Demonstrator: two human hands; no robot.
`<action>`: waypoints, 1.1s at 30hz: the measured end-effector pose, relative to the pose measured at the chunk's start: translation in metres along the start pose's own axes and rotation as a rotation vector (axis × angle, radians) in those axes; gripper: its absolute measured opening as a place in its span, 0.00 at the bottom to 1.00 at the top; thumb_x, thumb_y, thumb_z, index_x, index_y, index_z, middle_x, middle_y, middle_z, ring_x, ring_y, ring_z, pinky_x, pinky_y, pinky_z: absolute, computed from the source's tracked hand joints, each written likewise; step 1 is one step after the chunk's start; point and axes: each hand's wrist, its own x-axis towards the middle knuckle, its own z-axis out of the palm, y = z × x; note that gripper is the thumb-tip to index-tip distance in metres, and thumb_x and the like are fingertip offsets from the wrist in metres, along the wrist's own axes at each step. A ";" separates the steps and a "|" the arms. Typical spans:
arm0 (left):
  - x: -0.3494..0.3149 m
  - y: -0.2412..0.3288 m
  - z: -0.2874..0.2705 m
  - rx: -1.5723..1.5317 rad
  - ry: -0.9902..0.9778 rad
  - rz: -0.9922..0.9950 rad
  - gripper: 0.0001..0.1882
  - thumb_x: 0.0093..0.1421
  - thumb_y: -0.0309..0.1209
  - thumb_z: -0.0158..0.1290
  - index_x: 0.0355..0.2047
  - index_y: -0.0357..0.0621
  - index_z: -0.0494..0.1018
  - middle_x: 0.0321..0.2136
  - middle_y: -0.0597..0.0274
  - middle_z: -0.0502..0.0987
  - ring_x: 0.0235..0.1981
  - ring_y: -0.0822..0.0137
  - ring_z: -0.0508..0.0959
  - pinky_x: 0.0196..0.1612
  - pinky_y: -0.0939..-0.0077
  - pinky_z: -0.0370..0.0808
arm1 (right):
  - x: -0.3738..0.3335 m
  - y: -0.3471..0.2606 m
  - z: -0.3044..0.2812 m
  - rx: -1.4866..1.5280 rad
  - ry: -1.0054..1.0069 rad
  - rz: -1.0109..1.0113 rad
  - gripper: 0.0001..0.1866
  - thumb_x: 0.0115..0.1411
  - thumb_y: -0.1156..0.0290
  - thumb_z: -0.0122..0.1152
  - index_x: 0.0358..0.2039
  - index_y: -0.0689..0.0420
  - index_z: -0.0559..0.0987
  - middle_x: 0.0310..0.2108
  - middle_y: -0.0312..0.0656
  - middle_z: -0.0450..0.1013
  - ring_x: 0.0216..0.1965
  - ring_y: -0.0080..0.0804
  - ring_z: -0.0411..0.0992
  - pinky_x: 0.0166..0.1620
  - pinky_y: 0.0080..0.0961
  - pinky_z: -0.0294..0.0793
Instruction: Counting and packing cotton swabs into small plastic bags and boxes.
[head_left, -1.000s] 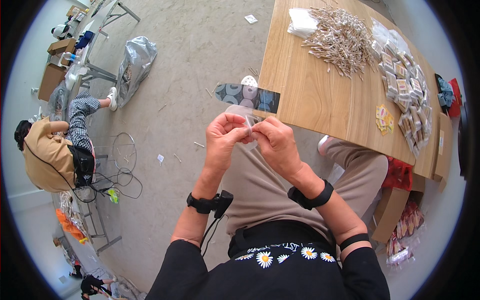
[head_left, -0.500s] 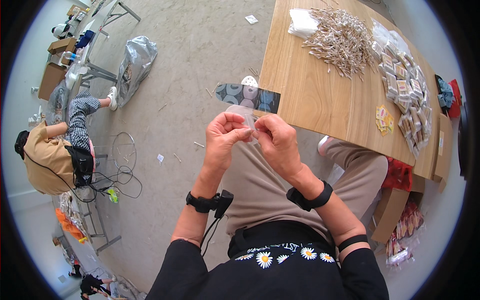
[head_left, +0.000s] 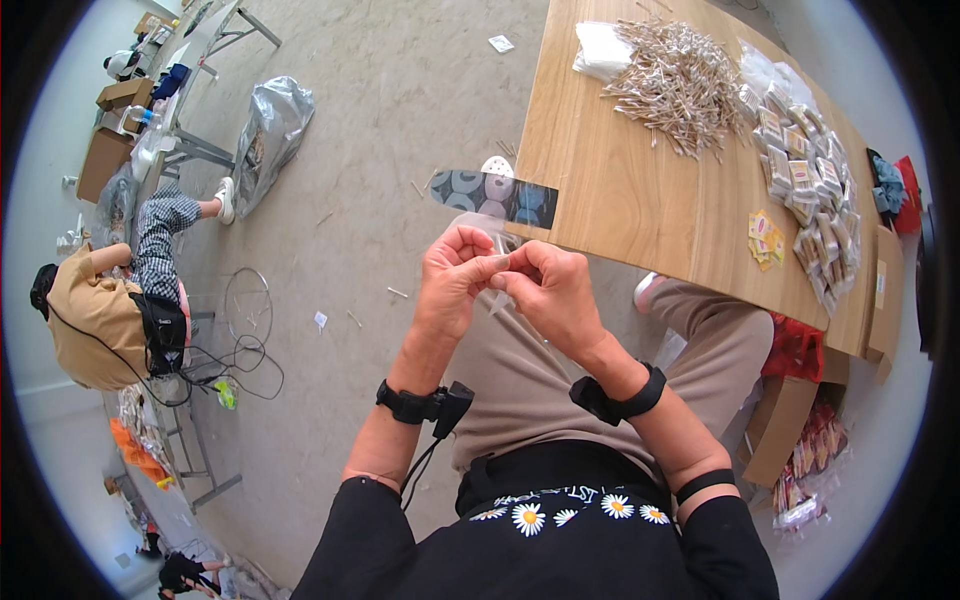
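Note:
Both my hands meet over my lap at the table's near left corner, fingertips nearly touching. My left hand (head_left: 450, 278) pinches the edge of a small clear plastic bag (head_left: 472, 224), and my right hand (head_left: 556, 298) pinches it from the other side. The bag's film shows above and below the fingers; whether anything is inside, I cannot tell. On the wooden table (head_left: 600, 180) to the right lies a heap of cotton swabs (head_left: 680, 85), beside a stack of white, translucent bags (head_left: 602, 50). Filled swab packs (head_left: 815, 190) and yellow cards (head_left: 766, 240) lie farther right.
A dark strip with rounded grey shapes (head_left: 500, 197) shows just beyond my hands. A grey plastic sack (head_left: 275, 125) stands on the floor at left, near a seated person (head_left: 105, 310) and loose cables (head_left: 235, 365). Under the table's right side is a cardboard box (head_left: 775, 430).
My hands have drawn slightly closer together, the left shifting a little right. The right fingertips now bend toward the left thumb, and more of the bag hangs below the fingers.

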 end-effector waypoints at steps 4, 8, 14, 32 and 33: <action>0.001 0.000 -0.003 -0.029 -0.038 -0.011 0.10 0.57 0.19 0.60 0.35 0.43 0.70 0.29 0.65 0.78 0.27 0.73 0.80 0.33 0.79 0.79 | 0.002 0.001 -0.003 0.144 0.001 0.091 0.05 0.52 0.78 0.64 0.27 0.67 0.78 0.21 0.47 0.75 0.21 0.26 0.73 0.25 0.26 0.71; 0.001 -0.002 -0.002 -0.064 -0.028 -0.020 0.09 0.59 0.22 0.61 0.36 0.43 0.70 0.30 0.65 0.78 0.29 0.73 0.80 0.34 0.79 0.79 | 0.006 -0.002 -0.010 0.357 -0.047 0.252 0.04 0.55 0.78 0.64 0.26 0.65 0.78 0.19 0.37 0.74 0.19 0.18 0.70 0.22 0.21 0.69; -0.002 0.006 0.008 0.050 0.011 0.081 0.10 0.58 0.20 0.59 0.36 0.44 0.71 0.29 0.67 0.76 0.30 0.76 0.77 0.34 0.82 0.75 | 0.008 0.012 -0.010 0.359 0.024 0.268 0.07 0.57 0.75 0.63 0.25 0.63 0.77 0.19 0.32 0.71 0.19 0.15 0.66 0.22 0.17 0.65; -0.021 0.017 0.036 0.814 0.091 0.433 0.12 0.56 0.18 0.58 0.40 0.39 0.69 0.26 0.69 0.74 0.27 0.80 0.73 0.33 0.83 0.73 | 0.015 0.019 -0.012 0.490 -0.098 0.280 0.09 0.60 0.71 0.64 0.28 0.62 0.74 0.21 0.32 0.70 0.23 0.15 0.67 0.25 0.17 0.67; -0.021 0.017 0.036 0.812 0.094 0.428 0.12 0.56 0.18 0.58 0.40 0.39 0.69 0.26 0.69 0.74 0.27 0.80 0.73 0.33 0.83 0.73 | 0.014 0.019 -0.010 0.489 -0.099 0.285 0.09 0.60 0.71 0.64 0.28 0.62 0.74 0.21 0.32 0.70 0.23 0.15 0.67 0.25 0.17 0.67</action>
